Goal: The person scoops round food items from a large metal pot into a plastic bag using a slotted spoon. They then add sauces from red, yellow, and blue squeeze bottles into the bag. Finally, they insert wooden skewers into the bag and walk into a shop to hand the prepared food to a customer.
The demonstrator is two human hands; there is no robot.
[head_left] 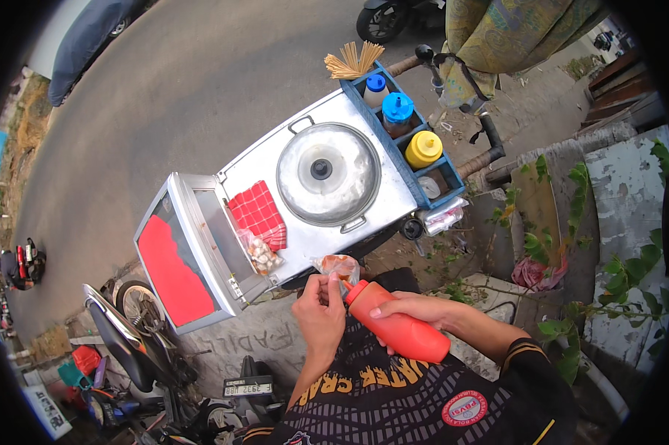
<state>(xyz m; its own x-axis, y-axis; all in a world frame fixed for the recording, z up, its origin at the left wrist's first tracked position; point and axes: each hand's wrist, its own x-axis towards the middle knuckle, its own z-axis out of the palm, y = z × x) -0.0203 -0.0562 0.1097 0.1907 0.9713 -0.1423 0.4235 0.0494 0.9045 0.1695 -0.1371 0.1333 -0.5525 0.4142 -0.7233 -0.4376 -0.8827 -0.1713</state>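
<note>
My right hand point(409, 308) is wrapped round a red squeeze bottle point(411, 335). The bottle is tilted, its nozzle pointing up and left at a small clear plastic bag point(343, 265). That bag has orange-brown contents that I cannot make out closely. My left hand point(324, 311) pinches the bag's edge beside the nozzle. Whether the nozzle's tip is inside the bag is hidden by my fingers. Both hands are in front of my body, just off the near edge of a metal-topped cart point(264, 159).
On the cart stand a large lidded pot point(327, 174), a red checked cloth point(256, 211) and a bag of pale balls point(260, 254). A blue caddy point(401, 141) holds several bottles, with wooden skewers point(353, 61) at its far end. Parked motorbikes point(127, 341) stand at the left.
</note>
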